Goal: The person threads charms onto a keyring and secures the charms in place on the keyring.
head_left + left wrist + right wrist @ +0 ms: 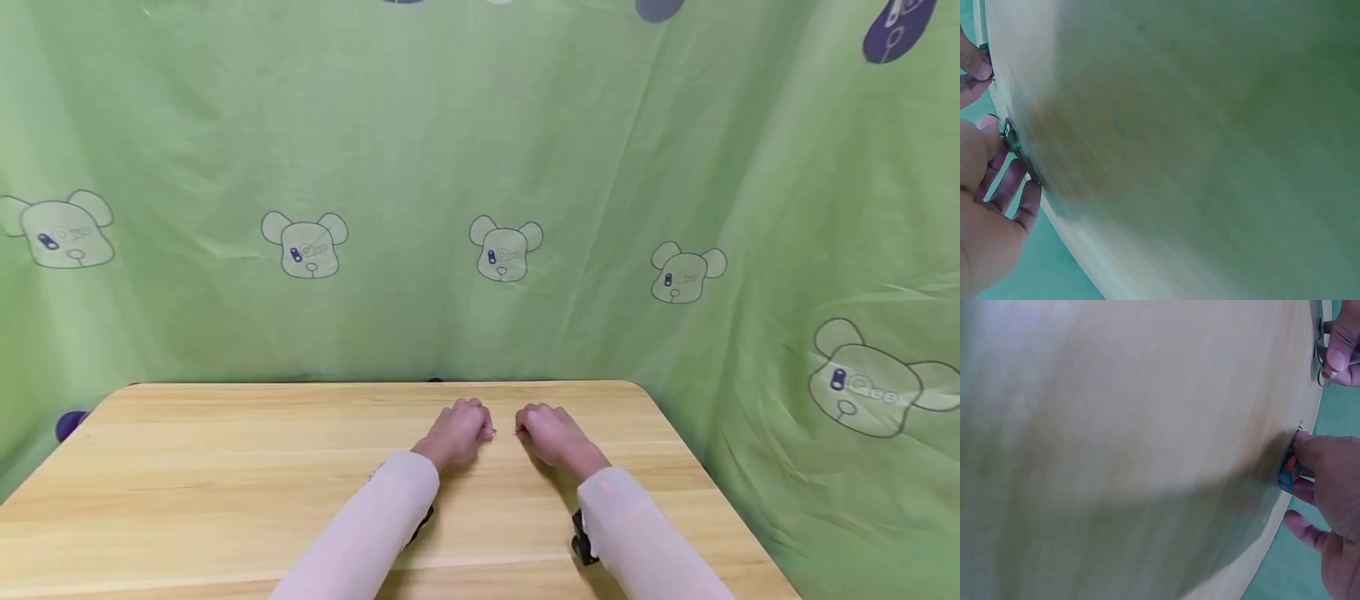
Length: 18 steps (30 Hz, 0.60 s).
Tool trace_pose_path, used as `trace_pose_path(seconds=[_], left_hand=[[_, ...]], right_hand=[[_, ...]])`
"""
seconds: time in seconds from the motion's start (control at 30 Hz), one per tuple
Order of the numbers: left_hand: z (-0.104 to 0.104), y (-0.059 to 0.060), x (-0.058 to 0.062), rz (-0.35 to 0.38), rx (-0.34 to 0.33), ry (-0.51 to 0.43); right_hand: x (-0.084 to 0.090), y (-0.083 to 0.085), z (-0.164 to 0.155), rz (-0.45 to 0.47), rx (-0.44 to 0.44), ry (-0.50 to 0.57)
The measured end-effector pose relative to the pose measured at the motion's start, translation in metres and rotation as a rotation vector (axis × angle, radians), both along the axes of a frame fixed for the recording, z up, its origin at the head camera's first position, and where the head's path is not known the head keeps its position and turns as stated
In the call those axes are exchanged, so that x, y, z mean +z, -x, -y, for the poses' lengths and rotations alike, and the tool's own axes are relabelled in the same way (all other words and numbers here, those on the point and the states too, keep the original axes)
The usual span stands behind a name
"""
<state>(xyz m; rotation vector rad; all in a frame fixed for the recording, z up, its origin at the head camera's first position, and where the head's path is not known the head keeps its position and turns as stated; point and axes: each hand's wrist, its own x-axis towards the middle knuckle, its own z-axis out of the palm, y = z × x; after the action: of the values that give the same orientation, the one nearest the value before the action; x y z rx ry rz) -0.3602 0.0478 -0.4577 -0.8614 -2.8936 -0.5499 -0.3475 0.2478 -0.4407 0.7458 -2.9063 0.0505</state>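
Note:
Over the far middle of the table, my left hand (459,429) and right hand (551,432) face each other, a small gap apart. Thumb and fingers of the left hand pinch a metal ring with a dark flat piece (1011,137), probably a key ring with a key; the fingers partly cover it. The right hand pinches a small keychain charm (1289,472), blue and orange, with a short bit of metal chain (1300,425) poking out beyond the thumb. Ring and chain are apart. In the head view both things are nearly hidden by the hands.
A light wooden table (225,483) with rounded far corners lies beneath both hands. Behind it and at the sides hangs a green curtain (405,150) printed with bear heads. Dark wrist devices (583,540) show below the pale sleeves (360,525).

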Motion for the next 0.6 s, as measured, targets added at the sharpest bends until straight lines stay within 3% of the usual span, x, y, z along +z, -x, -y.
trace_pose_path(seconds=[0.23,0.6], left_hand=[[0.001,-0.002,0.002,0.017,-0.021,-0.08],[0.014,-0.001,0.006,-0.002,-0.039,-0.237]], right_hand=[[0.004,-0.001,0.003,0.009,-0.004,-0.075],[0.005,0.002,-0.002,0.005,-0.041,-0.073]])
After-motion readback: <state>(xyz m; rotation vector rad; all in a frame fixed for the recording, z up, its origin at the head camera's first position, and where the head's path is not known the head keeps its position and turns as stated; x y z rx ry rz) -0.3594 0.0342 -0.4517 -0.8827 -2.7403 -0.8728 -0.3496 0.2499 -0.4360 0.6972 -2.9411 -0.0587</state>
